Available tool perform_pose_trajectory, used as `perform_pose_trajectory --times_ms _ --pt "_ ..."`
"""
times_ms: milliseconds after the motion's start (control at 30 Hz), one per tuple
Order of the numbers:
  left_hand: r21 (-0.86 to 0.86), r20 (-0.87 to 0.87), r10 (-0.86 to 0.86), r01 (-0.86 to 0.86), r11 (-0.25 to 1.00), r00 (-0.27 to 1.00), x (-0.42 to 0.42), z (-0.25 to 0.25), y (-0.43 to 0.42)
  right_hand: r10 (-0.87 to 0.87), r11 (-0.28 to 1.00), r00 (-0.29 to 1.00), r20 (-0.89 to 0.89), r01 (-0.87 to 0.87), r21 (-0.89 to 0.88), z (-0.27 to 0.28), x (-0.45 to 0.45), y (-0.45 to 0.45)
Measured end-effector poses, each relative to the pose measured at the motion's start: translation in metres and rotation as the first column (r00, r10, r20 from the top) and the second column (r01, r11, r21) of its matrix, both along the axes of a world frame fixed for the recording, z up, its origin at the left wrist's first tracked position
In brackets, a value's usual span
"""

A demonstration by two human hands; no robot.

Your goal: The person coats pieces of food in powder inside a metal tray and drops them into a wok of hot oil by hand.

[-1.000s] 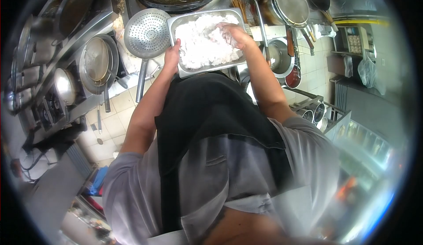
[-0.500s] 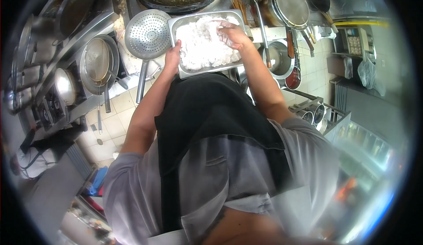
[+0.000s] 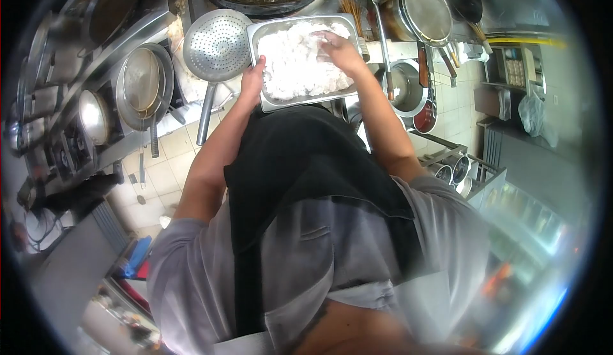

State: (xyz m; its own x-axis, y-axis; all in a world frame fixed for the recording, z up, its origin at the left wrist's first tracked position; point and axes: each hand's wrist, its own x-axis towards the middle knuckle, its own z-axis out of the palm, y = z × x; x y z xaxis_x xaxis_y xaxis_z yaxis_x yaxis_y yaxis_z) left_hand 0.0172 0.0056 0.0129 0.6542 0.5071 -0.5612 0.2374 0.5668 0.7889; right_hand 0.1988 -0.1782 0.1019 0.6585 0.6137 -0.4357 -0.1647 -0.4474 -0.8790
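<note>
My left hand (image 3: 253, 82) grips the left rim of a rectangular metal pan (image 3: 300, 104), thumb over the edge. Heaped inside are white, powdery-coated pieces (image 3: 290, 61); what lies under the coating cannot be made out. My right hand (image 3: 341, 53) reaches over the pan's right side. Its fingers are apart and touch the pieces, with white powder on the fingertips. Just beyond the pan, a black wok (image 3: 265, 4) holds bubbling oil with a yellow, foamy patch. Left of the pan lies a perforated skimmer (image 3: 217, 45), its handle pointing toward me.
A ladle (image 3: 383, 48) and a round mesh strainer (image 3: 426, 11) lie to the right, above a metal pot (image 3: 403, 90). More strainers (image 3: 140, 80) rest over a bowl at left. Another person (image 3: 73, 195) is at the far left. A clear plastic bag (image 3: 531, 109) hangs at right.
The view has shifted slightly, so the wok sits a little lower. My right hand stays over the pieces with its fingers slightly changed; my left hand keeps holding the pan.
</note>
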Motion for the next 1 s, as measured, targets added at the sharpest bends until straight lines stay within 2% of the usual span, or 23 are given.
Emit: perform_pose_trajectory --times_ms 33,67,133,267,333,400,467,500,567,667,833,933,1000 --pt "-0.012 -0.017 -0.020 0.020 1.000 1.000 -0.001 0.004 0.000 0.290 0.954 0.888 0.358 -0.240 -0.177 0.006 -0.003 -0.004" --pt "-0.025 -0.034 -0.041 0.040 0.999 0.999 -0.002 0.007 -0.001 0.288 0.955 0.889 0.355 -0.238 -0.178 0.006 -0.005 -0.007" --pt "-0.021 -0.012 -0.029 0.029 0.999 1.000 0.001 -0.009 0.001 0.475 0.872 0.695 0.540 -0.292 -0.391 0.007 -0.007 -0.008" --pt "-0.007 -0.023 -0.036 0.035 0.999 0.999 0.000 -0.023 0.004 0.473 0.866 0.669 0.573 -0.236 -0.441 0.026 -0.008 -0.009" --pt "-0.034 -0.020 -0.024 0.023 0.999 1.000 0.001 -0.014 0.002 0.361 0.918 0.706 0.610 -0.155 -0.364 0.031 -0.003 -0.013" --pt "-0.057 -0.018 -0.008 0.007 0.998 1.000 0.000 -0.013 0.002 0.330 0.928 0.683 0.652 -0.109 -0.356 0.025 0.004 -0.020" --pt "-0.023 -0.002 -0.028 0.028 0.999 1.000 -0.001 -0.019 0.003 0.397 0.859 0.600 0.695 0.025 -0.511 0.028 0.004 -0.025" --pt "-0.023 0.000 -0.028 0.028 0.999 1.000 -0.001 -0.017 0.003 0.397 0.859 0.599 0.696 0.025 -0.512 0.025 0.003 -0.024" --pt "-0.054 -0.015 -0.013 0.012 0.998 1.000 -0.001 -0.012 0.001 0.361 0.775 0.727 0.584 0.115 -0.622 0.010 -0.003 -0.018" --pt "-0.078 0.010 -0.006 0.007 0.997 1.000 -0.001 0.000 -0.002 0.325 0.802 0.687 0.650 0.164 -0.574 -0.014 -0.016 -0.004" --pt "-0.024 -0.032 -0.007 0.007 1.000 0.999 -0.001 0.004 -0.002 0.238 0.823 0.693 0.680 0.229 -0.521 -0.017 -0.031 0.017" --pt "-0.022 -0.039 -0.020 0.019 1.000 0.999 0.001 -0.001 -0.002 0.275 0.814 0.635 0.722 0.245 -0.526 -0.027 -0.037 0.022" --pt "-0.024 -0.039 -0.016 0.016 1.000 0.999 0.000 -0.004 0.000 0.314 0.823 0.497 0.809 0.282 -0.493 -0.038 -0.044 0.023"
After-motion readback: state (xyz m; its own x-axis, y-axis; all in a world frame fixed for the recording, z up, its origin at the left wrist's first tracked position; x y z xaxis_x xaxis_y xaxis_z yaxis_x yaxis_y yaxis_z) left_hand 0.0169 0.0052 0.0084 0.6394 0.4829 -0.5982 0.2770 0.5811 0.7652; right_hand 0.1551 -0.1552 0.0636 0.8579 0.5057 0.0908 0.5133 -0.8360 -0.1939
